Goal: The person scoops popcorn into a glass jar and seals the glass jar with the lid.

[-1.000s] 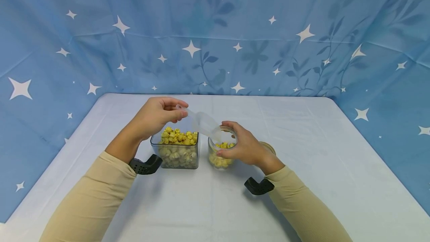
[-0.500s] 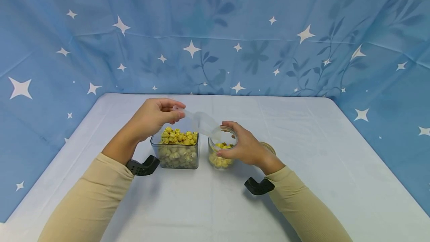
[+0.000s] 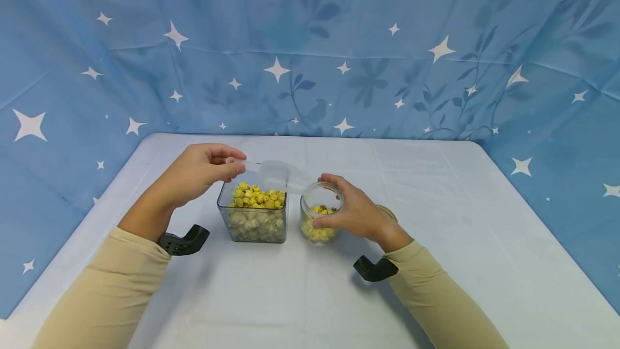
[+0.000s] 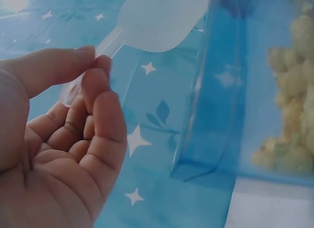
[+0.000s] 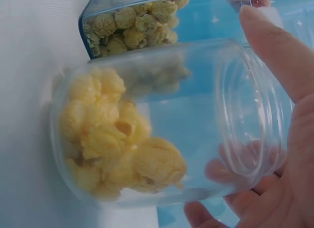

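My left hand (image 3: 205, 168) pinches the handle of a translucent plastic scoop (image 3: 278, 174) between thumb and fingers. The scoop's bowl hangs above the clear rectangular container (image 3: 252, 226) and points right, toward the jar. Yellow popcorn (image 3: 256, 196) fills much of that container. My right hand (image 3: 356, 209) grips the round glass jar (image 5: 196, 125) near its open mouth, thumb on one side and fingers round the other. Popcorn pieces (image 5: 108, 139) lie in the jar's lower part. The left wrist view shows the scoop's handle (image 4: 110, 42) under the thumb.
Behind my right hand, a round lid with a gold rim (image 3: 387, 213) lies on the white-covered table (image 3: 310, 295), partly hidden. The container stands just left of the jar, a narrow gap between them. A blue starred curtain (image 3: 310, 47) hangs behind the table.
My left hand has drawn the scoop left, away from the jar's mouth to above the container, and levelled it somewhat. The right hand and jar have stayed nearly still.
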Tool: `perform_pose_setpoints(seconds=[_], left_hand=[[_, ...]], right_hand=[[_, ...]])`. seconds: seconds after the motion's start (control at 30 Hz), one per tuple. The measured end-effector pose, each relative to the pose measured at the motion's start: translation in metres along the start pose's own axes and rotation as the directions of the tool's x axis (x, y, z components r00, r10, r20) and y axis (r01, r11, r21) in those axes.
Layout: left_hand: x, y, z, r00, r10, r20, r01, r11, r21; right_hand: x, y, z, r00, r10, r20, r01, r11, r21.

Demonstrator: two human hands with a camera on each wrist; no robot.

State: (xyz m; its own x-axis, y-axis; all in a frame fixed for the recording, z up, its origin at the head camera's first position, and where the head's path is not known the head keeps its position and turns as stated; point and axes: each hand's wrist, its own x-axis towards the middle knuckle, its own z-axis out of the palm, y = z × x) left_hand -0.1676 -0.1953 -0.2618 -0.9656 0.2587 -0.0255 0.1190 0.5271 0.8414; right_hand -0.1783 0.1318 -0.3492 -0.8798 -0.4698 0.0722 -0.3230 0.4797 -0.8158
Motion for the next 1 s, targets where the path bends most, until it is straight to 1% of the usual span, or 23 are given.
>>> perform_pose_setpoints(seconds=[0.13, 0.23, 0.37, 0.5, 0.6, 0.67, 0.77, 0.83, 0.9, 1.0], left_hand=[[-0.007, -0.005, -0.012, 0.999, 0.011, -0.047, -0.011, 1.0, 0.001], [-0.012, -0.009, -0.022, 0.996, 0.031, -0.079, -0.03, 0.999, 0.011], [-0.017, -0.013, -0.034, 0.992, 0.059, -0.111, -0.058, 0.998, 0.014], [-0.022, -0.014, -0.045, 0.989, 0.068, -0.13, -0.068, 0.998, 0.005], [-0.025, -0.014, -0.052, 0.989, 0.073, -0.127, -0.072, 0.997, 0.006], [-0.026, -0.013, -0.056, 0.992, 0.056, -0.114, -0.052, 0.998, 0.043], [-0.025, -0.009, -0.06, 0.996, 0.027, -0.082, -0.02, 0.996, 0.09], [-0.025, -0.005, -0.063, 0.998, 0.013, -0.057, -0.006, 0.992, 0.126], [-0.025, -0.002, -0.064, 0.999, 0.01, -0.045, -0.004, 0.99, 0.139], [-0.026, 0.003, -0.066, 0.999, 0.002, -0.035, 0.005, 0.983, 0.183]], right_hand=[[0.002, -0.003, -0.002, 1.0, -0.007, -0.007, 0.007, 0.999, -0.042], [0.004, -0.008, -0.005, 0.999, -0.05, -0.007, 0.049, 0.995, -0.089], [0.01, -0.02, -0.007, 0.993, -0.116, -0.022, 0.11, 0.977, -0.184], [0.016, -0.034, -0.006, 0.992, -0.127, -0.008, 0.123, 0.967, -0.224], [0.022, -0.042, -0.002, 0.989, -0.142, 0.027, 0.144, 0.964, -0.224], [0.027, -0.048, 0.001, 0.987, -0.155, 0.053, 0.163, 0.961, -0.223], [0.035, -0.056, 0.005, 0.981, -0.154, 0.116, 0.177, 0.957, -0.229], [0.041, -0.06, 0.008, 0.976, -0.141, 0.164, 0.178, 0.955, -0.236], [0.046, -0.063, 0.01, 0.971, -0.12, 0.207, 0.171, 0.954, -0.247], [0.051, -0.063, 0.011, 0.968, -0.091, 0.234, 0.15, 0.956, -0.25]])
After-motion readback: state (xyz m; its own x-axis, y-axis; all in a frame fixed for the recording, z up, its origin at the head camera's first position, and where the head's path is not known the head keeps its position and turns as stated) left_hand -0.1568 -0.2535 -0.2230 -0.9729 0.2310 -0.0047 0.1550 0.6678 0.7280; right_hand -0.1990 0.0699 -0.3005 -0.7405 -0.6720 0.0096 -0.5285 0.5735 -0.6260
